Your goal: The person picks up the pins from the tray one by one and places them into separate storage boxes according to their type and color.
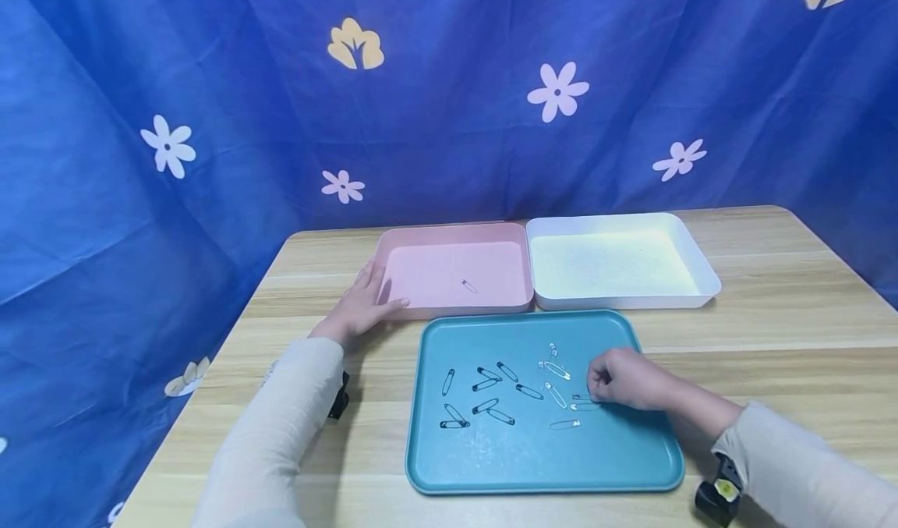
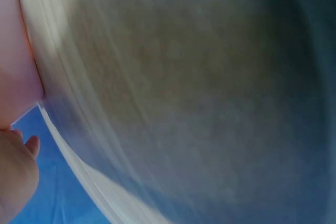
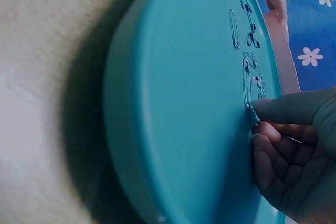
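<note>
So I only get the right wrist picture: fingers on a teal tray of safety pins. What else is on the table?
Observer: Behind the teal tray, the head view shows a pink tray and a white tray side by side.
Visitor: Anything in them?
Observer: The pink tray holds one safety pin; I see nothing in the white one.
Visitor: And the other hand?
Observer: The left hand rests open against the pink tray's left edge.
Visitor: Are the pins all alike?
Observer: No; the black pins lie to the left, and the silver pins lie nearer the right hand.
</note>
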`<state>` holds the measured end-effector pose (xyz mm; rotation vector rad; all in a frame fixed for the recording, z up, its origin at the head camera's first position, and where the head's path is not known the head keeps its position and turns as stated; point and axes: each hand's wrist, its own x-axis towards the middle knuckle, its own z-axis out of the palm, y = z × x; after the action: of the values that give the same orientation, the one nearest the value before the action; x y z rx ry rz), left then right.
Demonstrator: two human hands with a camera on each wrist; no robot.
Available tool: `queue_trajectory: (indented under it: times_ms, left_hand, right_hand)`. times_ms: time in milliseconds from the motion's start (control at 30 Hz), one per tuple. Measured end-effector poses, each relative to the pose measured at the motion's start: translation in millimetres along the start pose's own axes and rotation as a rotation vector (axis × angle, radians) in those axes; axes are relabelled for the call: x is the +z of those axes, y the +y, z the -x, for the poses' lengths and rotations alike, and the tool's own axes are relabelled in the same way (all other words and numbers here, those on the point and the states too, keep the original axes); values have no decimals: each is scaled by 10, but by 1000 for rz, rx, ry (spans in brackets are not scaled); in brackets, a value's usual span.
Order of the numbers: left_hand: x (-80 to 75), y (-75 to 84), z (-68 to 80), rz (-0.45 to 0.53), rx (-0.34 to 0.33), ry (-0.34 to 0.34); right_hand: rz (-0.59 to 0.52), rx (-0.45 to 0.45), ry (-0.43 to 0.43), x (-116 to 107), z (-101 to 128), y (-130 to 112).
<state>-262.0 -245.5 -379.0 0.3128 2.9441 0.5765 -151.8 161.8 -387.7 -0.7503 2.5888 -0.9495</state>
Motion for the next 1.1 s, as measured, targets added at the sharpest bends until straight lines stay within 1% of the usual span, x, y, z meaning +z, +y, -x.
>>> queue_trajectory:
  times_ms: [200,267,467,567,700,800,967,1100]
  left_hand:
    - [4,-5,-8,2,3,15]
    - [8,-7,-11,5,4,18]
    - [10,-3,-7,-9,9,11]
    - [4,-1,1,-7,4,2]
    - [-2,-2,5,1,-6,-6]
    - [-1,-4,2,-6,-7,-13]
    - [0,-9,2,-17,-3,-15]
    - [-12,-8,7,-18,0,-12]
  right_hand:
    - [-64,28,-25,-25,-13,-5]
    - [-72,20,-27,-33,-23,-3]
    - [-115,19,-26,-30,-72,-16]
    - [-158,20,-20,-33,-118,-21]
    - [-218,0,12,-52,-193,-27]
    - [-243,0,56,-72,-246,-39]
    - [-281,17,131,-97,-340,-65]
    - [-308,31,169,-122,-455,-94]
